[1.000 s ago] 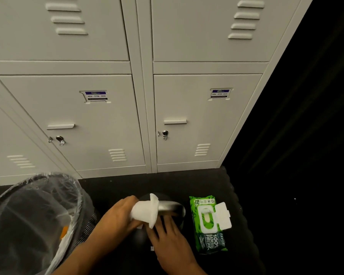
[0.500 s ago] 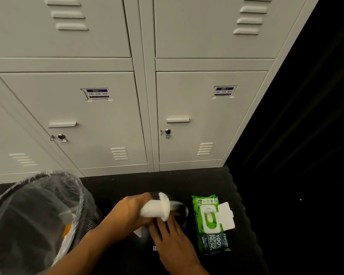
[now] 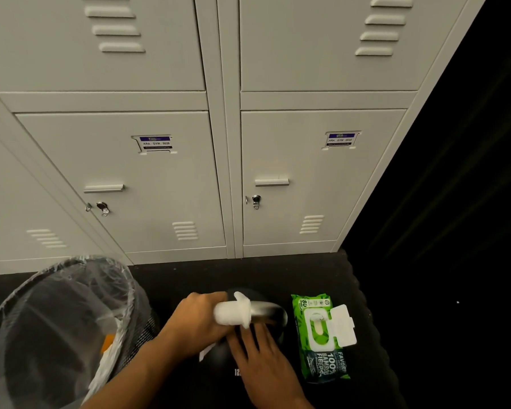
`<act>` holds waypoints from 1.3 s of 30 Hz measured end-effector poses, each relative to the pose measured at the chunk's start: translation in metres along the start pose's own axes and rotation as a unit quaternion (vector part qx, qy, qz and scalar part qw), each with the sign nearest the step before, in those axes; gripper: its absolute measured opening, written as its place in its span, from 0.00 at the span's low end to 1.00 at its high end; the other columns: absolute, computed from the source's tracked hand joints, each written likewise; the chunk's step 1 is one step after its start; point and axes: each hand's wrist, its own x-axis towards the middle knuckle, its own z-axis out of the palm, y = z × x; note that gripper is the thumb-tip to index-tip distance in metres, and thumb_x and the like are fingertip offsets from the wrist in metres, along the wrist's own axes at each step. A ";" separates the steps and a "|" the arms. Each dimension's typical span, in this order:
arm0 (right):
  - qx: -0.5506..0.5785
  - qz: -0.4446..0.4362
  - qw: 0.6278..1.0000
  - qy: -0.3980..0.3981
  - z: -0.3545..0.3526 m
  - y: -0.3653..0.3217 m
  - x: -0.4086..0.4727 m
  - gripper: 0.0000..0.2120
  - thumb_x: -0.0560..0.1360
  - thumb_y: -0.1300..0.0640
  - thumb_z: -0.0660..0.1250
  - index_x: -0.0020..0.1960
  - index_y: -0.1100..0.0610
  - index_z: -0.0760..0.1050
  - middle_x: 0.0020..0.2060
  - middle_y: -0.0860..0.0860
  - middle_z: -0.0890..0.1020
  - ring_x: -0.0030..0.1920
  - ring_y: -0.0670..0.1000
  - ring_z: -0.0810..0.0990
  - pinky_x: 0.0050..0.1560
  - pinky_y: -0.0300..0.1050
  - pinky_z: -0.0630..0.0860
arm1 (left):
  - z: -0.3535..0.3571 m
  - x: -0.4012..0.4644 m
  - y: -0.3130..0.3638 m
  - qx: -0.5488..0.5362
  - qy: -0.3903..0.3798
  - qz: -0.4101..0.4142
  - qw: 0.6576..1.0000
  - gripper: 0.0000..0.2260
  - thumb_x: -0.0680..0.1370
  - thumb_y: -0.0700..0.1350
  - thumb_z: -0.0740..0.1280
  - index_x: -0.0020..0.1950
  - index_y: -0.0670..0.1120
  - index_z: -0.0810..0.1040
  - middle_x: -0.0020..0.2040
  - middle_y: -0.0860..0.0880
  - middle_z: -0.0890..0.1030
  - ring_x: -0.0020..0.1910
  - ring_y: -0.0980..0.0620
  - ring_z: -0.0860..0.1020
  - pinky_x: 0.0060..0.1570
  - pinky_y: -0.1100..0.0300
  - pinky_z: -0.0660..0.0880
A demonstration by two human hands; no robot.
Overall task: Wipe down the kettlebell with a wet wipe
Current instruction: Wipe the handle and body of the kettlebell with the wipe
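A black kettlebell with a shiny steel handle stands on the dark floor below me. My left hand grips a white wet wipe wrapped around the left part of the handle. My right hand lies flat on the kettlebell's body just under the handle, fingers spread. Most of the kettlebell's body is hidden by my hands and the dark.
A green wet-wipe pack with its white lid flipped open lies right of the kettlebell. A mesh bin lined with clear plastic stands at the left. Grey lockers rise directly ahead. The floor mat ends at the right.
My left hand has slid the wipe a little to the right along the handle. My right hand stays on the kettlebell's body.
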 end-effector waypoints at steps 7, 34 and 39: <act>0.017 -0.039 0.999 -0.012 -0.001 0.003 0.002 0.37 0.63 0.46 0.75 0.71 0.53 0.73 0.65 0.57 0.78 0.59 0.61 0.80 0.58 0.50 0.79 | 0.004 -0.002 0.001 -0.038 0.008 0.038 0.999 0.15 0.67 0.66 0.62 0.53 0.68 0.69 0.51 0.60 0.78 0.52 0.60 0.78 0.60 0.58 0.75; 0.029 -0.024 0.994 -0.101 -0.033 0.006 0.007 0.45 0.47 0.49 0.82 0.64 0.52 0.78 0.60 0.55 0.81 0.53 0.58 0.83 0.49 0.47 0.82 | -0.001 -0.003 0.033 0.075 -0.006 -0.014 0.997 0.19 0.76 0.53 0.70 0.65 0.51 0.72 0.64 0.50 0.78 0.64 0.51 0.76 0.65 0.54 0.72; 0.032 -0.019 0.994 -0.101 -0.037 0.004 0.007 0.47 0.46 0.49 0.83 0.65 0.53 0.77 0.60 0.55 0.80 0.53 0.58 0.83 0.47 0.46 0.83 | -0.009 0.001 0.024 0.035 -0.058 -0.064 0.996 0.20 0.76 0.52 0.70 0.66 0.49 0.72 0.63 0.48 0.79 0.62 0.49 0.77 0.65 0.54 0.73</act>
